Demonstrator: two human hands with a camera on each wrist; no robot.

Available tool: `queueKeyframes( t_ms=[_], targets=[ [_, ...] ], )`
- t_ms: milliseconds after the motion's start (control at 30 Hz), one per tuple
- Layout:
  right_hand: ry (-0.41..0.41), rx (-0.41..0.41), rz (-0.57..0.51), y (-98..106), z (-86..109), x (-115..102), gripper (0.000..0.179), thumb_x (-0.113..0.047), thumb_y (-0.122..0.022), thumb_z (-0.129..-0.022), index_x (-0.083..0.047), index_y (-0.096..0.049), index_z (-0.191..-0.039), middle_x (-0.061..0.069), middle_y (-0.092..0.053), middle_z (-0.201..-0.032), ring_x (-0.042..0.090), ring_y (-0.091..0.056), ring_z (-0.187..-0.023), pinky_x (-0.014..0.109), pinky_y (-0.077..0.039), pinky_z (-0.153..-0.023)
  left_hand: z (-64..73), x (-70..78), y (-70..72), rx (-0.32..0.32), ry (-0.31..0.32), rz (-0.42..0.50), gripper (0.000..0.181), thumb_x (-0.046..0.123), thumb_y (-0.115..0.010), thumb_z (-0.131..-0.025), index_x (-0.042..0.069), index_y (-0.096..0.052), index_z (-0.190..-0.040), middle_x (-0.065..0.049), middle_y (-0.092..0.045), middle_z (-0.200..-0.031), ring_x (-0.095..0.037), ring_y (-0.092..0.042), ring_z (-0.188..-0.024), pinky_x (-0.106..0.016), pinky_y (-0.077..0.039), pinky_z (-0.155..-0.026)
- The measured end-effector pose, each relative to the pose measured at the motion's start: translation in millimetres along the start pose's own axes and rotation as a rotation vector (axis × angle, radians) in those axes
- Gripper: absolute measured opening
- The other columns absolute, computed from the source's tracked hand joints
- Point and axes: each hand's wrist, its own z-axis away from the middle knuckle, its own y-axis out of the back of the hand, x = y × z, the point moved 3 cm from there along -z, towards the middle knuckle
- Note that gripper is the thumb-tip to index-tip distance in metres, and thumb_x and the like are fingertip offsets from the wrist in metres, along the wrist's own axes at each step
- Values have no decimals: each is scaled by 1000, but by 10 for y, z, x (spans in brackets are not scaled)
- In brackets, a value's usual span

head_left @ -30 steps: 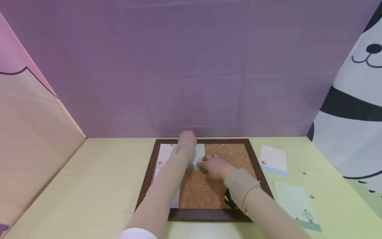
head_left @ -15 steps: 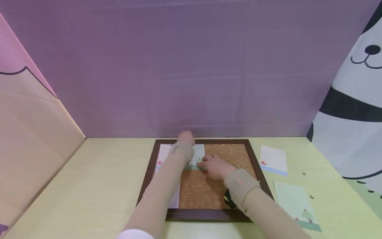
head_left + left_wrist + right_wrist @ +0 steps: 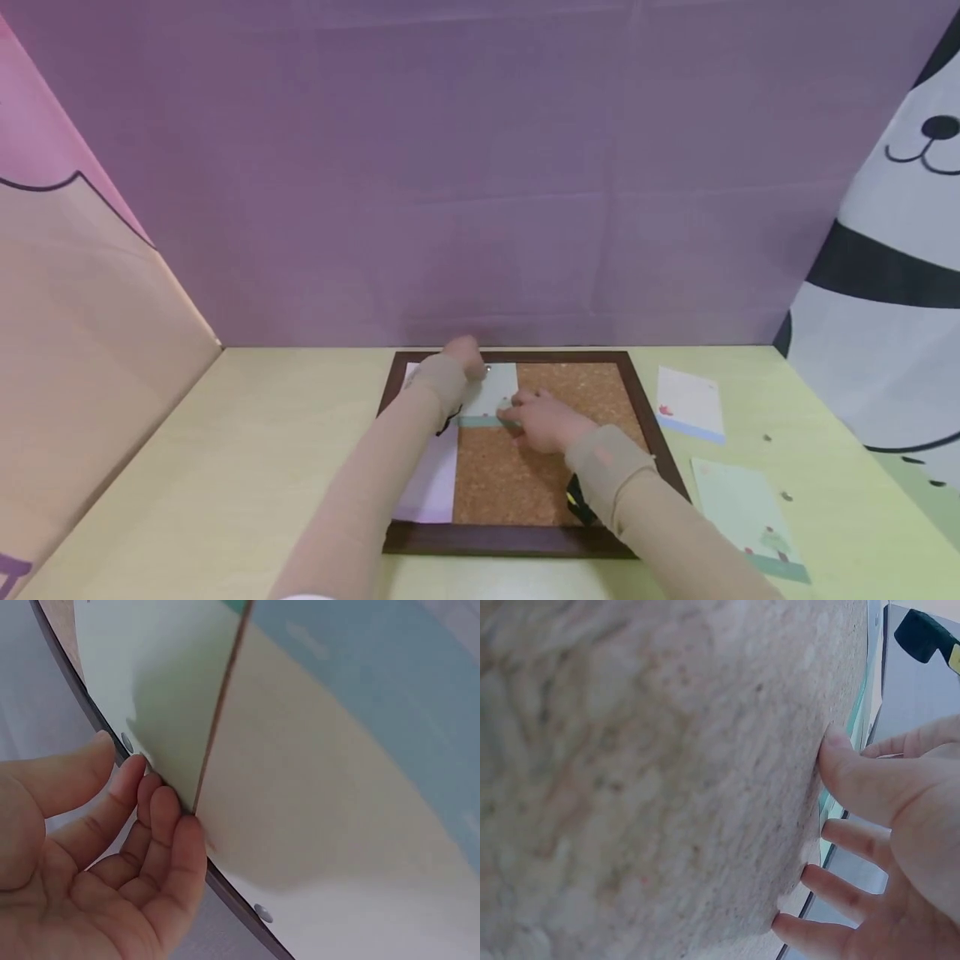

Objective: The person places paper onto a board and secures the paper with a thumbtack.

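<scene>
Evidently, the left hand [image 3: 465, 357], fingers together, has been shifted leftward along the far edge of the corkboard [image 3: 495, 487], a pin [image 3: 488, 368] being exposed; the right hand [image 3: 551, 423] is kept spread mid-board.

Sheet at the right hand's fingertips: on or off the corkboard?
On: the sheet lies over the corkboard, a silver tack near its top edge; pin depth, cannot tell.
</scene>
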Motion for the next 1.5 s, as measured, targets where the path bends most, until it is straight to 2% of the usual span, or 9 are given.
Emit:
queueKeyframes(
  t_ms=[233, 367, 600, 733, 867, 1033, 1167, 1367, 1500],
  targets=[
    [-1, -14, -7, -25, -17, 4, 48, -19, -63, -90, -16, -51, -136, 14, -42, -143, 42, -33, -133, 50, -32, -109, 99, 25, 38, -22, -52, -67, 15, 11, -68, -81, 0, -66, -92, -11, -67, -99, -22, -56, -82, -34, -51, -82],
    [5, -7, 0, -17, -13, -1, 47, -19, -63, -90, -15, -51, -136, 15, -42, -142, 43, -34, -131, 51, -34, -108, 129, 20, 36, -50, -130, -114, 11, 12, -71, -81, 2, -67, -85, -9, -68, -92, -19, -58, -79, -32, -52, -78],
    [11, 7, -5, -11, -29, 9, 48, -20, -63, -90, -17, -51, -137, 13, -43, -142, 40, -35, -131, 50, -35, -107, 405, 0, 90, -153, -221, -147, 29, 17, -75, -81, 1, -68, -104, -11, -66, -111, -24, -61, -104, -34, -49, -92],
    [27, 19, 11, -22, -38, 18, 48, -19, -63, -90, -16, -51, -136, 14, -44, -140, 39, -37, -129, 50, -36, -107, 569, -35, 82, -214, -225, -192, 49, 18, -79, -76, 3, -61, -120, -10, -61, -124, -25, -56, -115, -36, -45, -100],
    [38, 31, 17, -22, -26, 18, 48, -18, -64, -90, -14, -52, -136, 15, -46, -138, 40, -38, -127, 50, -37, -106, 656, -67, 50, -246, -215, -236, 64, 15, -82, -71, 6, -54, -128, -7, -61, -122, -23, -56, -112, -36, -45, -99],
    [50, 26, 20, -7, -13, 1, 48, -17, -63, -90, -13, -51, -136, 16, -45, -139, 41, -38, -128, 50, -36, -106, 688, -106, 32, -230, -224, -234, 80, 10, -83, -69, 3, -43, -138, -9, -61, -121, -24, -56, -112, -37, -44, -100],
    [66, 32, 11, -5, -7, 1, 48, -18, -64, -90, -12, -52, -136, 17, -46, -138, 42, -38, -128, 51, -36, -106, 679, -143, 1, -208, -259, -246, 89, 11, -83, -68, 0, -36, -142, -14, -55, -132, -28, -51, -121, -38, -39, -106],
    [70, 66, 1, -47, -1, 59, 45, -20, -63, -91, -13, -53, -134, 16, -48, -137, 42, -38, -129, 53, -35, -107, 692, -152, -38, -175, -283, -237, 88, 9, -82, -69, 1, -35, -143, -16, -48, -140, -30, -46, -128, -39, -35, -110],
    [87, 73, -25, -68, 24, 110, 44, -21, -63, -91, -10, -54, -133, 19, -48, -137, 44, -39, -129, 55, -35, -105, 696, -107, -60, -155, -264, -239, 85, 7, -82, -68, 4, -40, -141, -12, -54, -135, -27, -51, -123, -38, -38, -107]
  ],
)
